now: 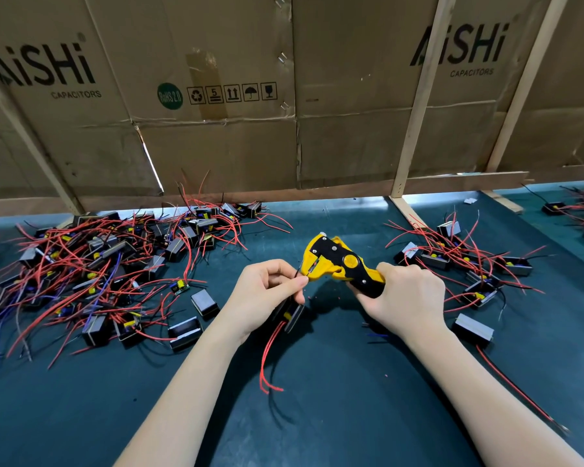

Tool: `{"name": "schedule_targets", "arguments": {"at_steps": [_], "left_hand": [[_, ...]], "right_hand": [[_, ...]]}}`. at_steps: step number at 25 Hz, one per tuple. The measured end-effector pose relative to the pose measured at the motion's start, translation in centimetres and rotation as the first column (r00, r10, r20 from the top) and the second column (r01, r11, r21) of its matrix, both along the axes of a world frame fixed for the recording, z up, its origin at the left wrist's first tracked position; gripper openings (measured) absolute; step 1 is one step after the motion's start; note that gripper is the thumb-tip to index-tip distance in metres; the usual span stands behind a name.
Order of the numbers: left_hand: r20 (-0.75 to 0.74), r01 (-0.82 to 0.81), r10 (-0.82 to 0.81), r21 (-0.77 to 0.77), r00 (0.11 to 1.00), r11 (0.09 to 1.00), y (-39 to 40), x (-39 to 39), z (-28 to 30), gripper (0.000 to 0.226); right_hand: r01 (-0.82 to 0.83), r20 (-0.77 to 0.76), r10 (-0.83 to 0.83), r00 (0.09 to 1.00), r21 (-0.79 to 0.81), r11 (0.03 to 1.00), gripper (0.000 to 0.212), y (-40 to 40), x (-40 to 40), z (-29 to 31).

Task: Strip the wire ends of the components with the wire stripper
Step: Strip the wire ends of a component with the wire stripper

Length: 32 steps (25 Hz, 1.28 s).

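Observation:
My right hand [407, 294] grips the handles of a yellow and black wire stripper [339, 262], whose jaws point left. My left hand [267, 291] pinches a thin black wire right at those jaws and holds a small black boxed component [292, 315] under its fingers. Red wires [267, 358] hang from that component down toward me over the dark green table [334, 399]. The wire's tip is hidden between my fingertips and the stripper jaws.
A large pile of components with red, black and blue wires [91, 274] lies at the left. A smaller pile [466, 264] sits at the right, and one component [473, 330] lies beside my right wrist. Cardboard walls [216, 129] with wooden slats close off the back.

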<state>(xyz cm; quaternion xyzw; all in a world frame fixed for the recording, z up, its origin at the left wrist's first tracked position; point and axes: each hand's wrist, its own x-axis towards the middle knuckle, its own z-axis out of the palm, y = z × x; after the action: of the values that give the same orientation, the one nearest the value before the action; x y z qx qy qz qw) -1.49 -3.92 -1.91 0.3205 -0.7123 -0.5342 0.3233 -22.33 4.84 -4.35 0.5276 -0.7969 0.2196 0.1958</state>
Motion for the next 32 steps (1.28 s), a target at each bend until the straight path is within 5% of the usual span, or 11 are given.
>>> {"name": "schedule_targets", "arguments": {"at_steps": [7, 19, 21, 26, 28, 32], "left_hand": [[0.017, -0.071, 0.07, 0.071, 0.997, 0.995, -0.7, -0.1, 0.2, 0.017], [0.068, -0.162, 0.161, 0.016, 0.985, 0.987, -1.2, 0.1, -1.0, 0.011], [0.076, -0.166, 0.166, -0.001, 0.983, 0.986, -1.1, 0.0, -0.9, 0.012], [0.162, -0.024, 0.004, 0.122, 0.987, 0.992, -1.9, 1.7, 0.2, 0.039], [0.237, -0.009, -0.02, 0.12, 0.971, 0.993, -2.2, 2.6, 0.2, 0.04], [0.311, -0.108, 0.097, 0.02, 0.945, 0.994, -2.4, 2.9, 0.1, 0.015]], "right_hand": [[0.224, 0.13, -0.221, 0.967, -0.009, 0.975, 0.057, 0.6, -2.4, 0.5], [0.091, 0.277, -0.035, 0.96, -0.193, 0.977, 0.051, 0.6, -1.2, 1.4], [0.034, 0.446, 0.074, 0.892, -0.229, 0.973, 0.05, 0.6, -1.2, 1.4], [-0.209, 0.802, 0.379, 0.462, -0.317, 0.925, 0.039, 0.2, -0.1, 1.3], [-0.187, 0.827, 0.379, 0.415, -0.331, 0.925, 0.038, 0.2, 0.2, 1.3], [-0.168, 0.816, 0.325, 0.478, -0.278, 0.946, 0.041, 1.0, -0.9, 1.9]]}}
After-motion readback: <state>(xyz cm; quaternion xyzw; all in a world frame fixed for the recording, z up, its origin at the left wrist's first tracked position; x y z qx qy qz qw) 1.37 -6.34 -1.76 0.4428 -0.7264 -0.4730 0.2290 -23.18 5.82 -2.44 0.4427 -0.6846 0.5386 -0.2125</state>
